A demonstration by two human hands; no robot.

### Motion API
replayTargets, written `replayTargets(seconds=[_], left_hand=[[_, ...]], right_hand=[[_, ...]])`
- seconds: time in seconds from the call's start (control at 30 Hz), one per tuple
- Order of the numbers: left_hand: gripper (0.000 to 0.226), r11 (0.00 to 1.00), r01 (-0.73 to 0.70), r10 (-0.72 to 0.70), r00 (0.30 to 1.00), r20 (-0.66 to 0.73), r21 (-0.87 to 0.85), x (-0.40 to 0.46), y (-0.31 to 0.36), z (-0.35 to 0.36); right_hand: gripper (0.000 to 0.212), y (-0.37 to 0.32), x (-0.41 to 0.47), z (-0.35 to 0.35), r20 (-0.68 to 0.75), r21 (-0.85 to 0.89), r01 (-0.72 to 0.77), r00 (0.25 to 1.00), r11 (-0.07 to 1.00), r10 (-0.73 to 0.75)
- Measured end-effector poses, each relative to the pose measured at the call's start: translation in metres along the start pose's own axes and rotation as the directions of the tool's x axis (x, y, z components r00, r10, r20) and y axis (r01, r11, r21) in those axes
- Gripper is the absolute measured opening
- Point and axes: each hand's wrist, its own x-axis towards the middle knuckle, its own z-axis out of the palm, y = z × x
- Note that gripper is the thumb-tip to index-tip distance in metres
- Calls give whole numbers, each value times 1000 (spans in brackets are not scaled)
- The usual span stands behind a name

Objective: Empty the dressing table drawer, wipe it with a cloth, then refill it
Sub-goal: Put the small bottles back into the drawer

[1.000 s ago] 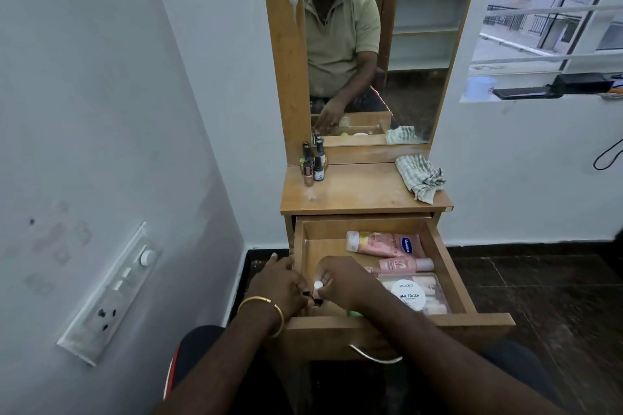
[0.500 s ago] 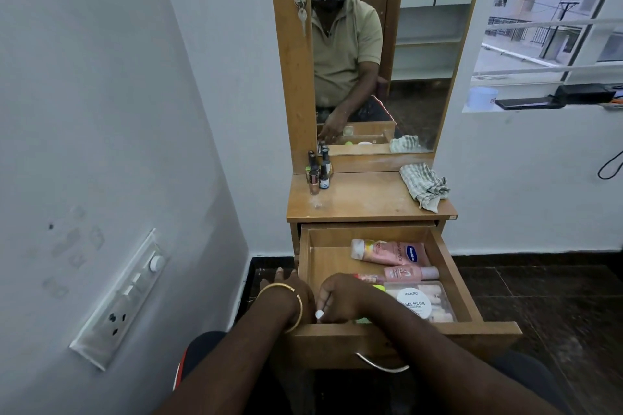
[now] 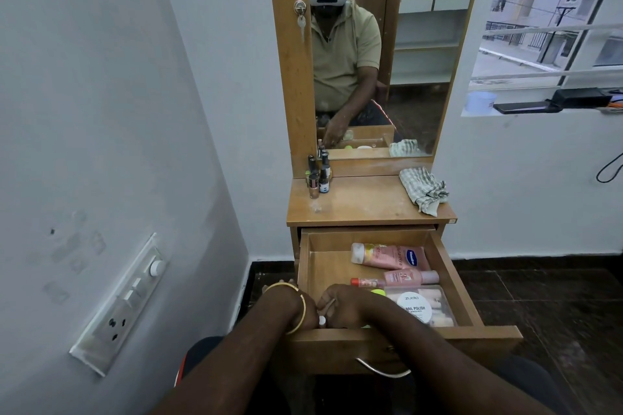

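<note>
Drawer (image 3: 448, 266): pulled fully out from under the table (image 3: 364, 202), light wood, curved metal handle (image 3: 384, 370) on its front.

Contents, right half, far to near: pink lotion tube (image 3: 387, 256) lying on its side; smaller pink bottle (image 3: 409, 277) lying just in front of it; clear lidded box (image 3: 435, 308) with a round white "nail polish" label at the near right corner. A bit of bright yellow-green (image 3: 478, 292) shows beside the box, mostly hidden; what it is I cannot tell. Left half of the drawer floor is bare wood.

My left hand (image 3: 290, 303): at the drawer's near left corner, gold bangle (image 3: 298, 310) on the wrist, fingers hidden from me; grip cannot be told.

My right hand (image 3: 350, 308): inside the near left of the drawer, fingers curled round small items, a white-capped one (image 3: 322, 320) poking out beside my left wrist.

Table top: cluster of small nail polish bottles (image 3: 318, 175) standing at the back left corner; crumpled checked cloth (image 3: 424, 192) at the back right, well apart from them.

Behind: mirror (image 3: 414, 54) in a wooden frame.
</note>
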Motion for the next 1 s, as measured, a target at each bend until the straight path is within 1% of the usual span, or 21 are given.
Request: replayTargets(seconds=[0.07, 0.1, 0.17, 0.2, 0.23, 0.27, 0.33, 0.37, 0.4, 0.43, 0.5, 0.53, 0.6, 0.67, 0.7, 0.77, 0.83, 0.87, 0.93, 1.0], left_hand=[[66, 1000, 12, -12, 1000, -6, -21, -5, 3, -2], [63, 999, -4, 4, 1000, 0, -41, -9, 3, -4], [48, 993, -58, 59, 998, 6, -98, -17, 1, -8], [41, 989, -79, 78, 997, -17, -128, -20, -2, -11], [37, 984, -94, 85, 994, -65, -151, -24, -4, -15], [35, 980, -106, 82, 986, -142, -170, -29, -8, -19], [31, 961, -142, 55, 941, -335, -239, -36, -16, -28], [28, 948, -162, 33, 906, -421, -273, -38, -20, -34], [23, 934, -183, 10, 871, -491, -305, -38, -25, -39], [20, 916, -210, -14, 834, -551, -341, -38, -29, -44], [18, 870, -276, -65, 757, -650, -409, -35, -35, -58], [23, 855, -300, -91, 718, -690, -424, -32, -37, -66], [40, 863, -309, -128, 633, -763, -401, -26, -39, -82], [49, 881, -299, -160, 540, -826, -366, -17, -40, -99], [51, 887, -292, -178, 498, -849, -358, -10, -41, -107], [54, 891, -263, -235, 430, -872, -370, 0, -40, -121], [55, 892, -238, -287, 359, -888, -385, 12, -41, -134], [57, 899, -219, -295, 337, -894, -379, 17, -41, -139], [60, 921, -177, -278, 328, -903, -347, 27, -42, -146], [58, 937, -152, -252, 334, -908, -316, 35, -43, -151]], right_hand=[[37, -2, -3, -2, 6, -8, 7, 1000, 1000, -7], [38, -3, -5, -3, 12, -11, 4, 1000, 1000, -4], [40, -5, -7, -4, 21, -23, -5, 1000, 1000, 6], [42, -5, -7, -5, 30, -26, -9, 1000, 1000, 10], [43, -5, -7, -6, 34, -25, -8, 999, 1000, 9], [46, -3, -6, -6, 33, -11, -9, 999, 1000, 10], [55, 3, -1, -9, -4, 42, -7, 1000, 999, 7], [55, 5, 0, -13, -45, 57, 10, 999, 998, -7], [49, 7, 4, -19, -105, 58, 37, 994, 998, -30], [39, 7, 6, -25, -179, 62, 72, 982, 996, -59], [19, 5, 11, -45, -355, 91, 144, 929, 985, -103], [14, 2, 13, -56, -448, 116, 168, 889, 979, -99], [13, -4, 19, -80, -607, 140, 188, 792, 972, -66], [21, -6, 30, -105, -719, 32, 168, 688, 985, -94], [27, -8, 36, -116, -754, -26, 158, 645, 987, -123], [37, -14, 47, -134, -793, -128, 128, 582, 983, -180], [45, -20, 62, -149, -809, -256, 66, 531, 964, -251], [48, -23, 70, -155, -810, -317, 29, 511, 948, -287], [54, -26, 83, -163, -807, -392, -22, 488, 920, -332], [58, -25, 96, -168, -802, -425, -64, 490, 903, -342]])
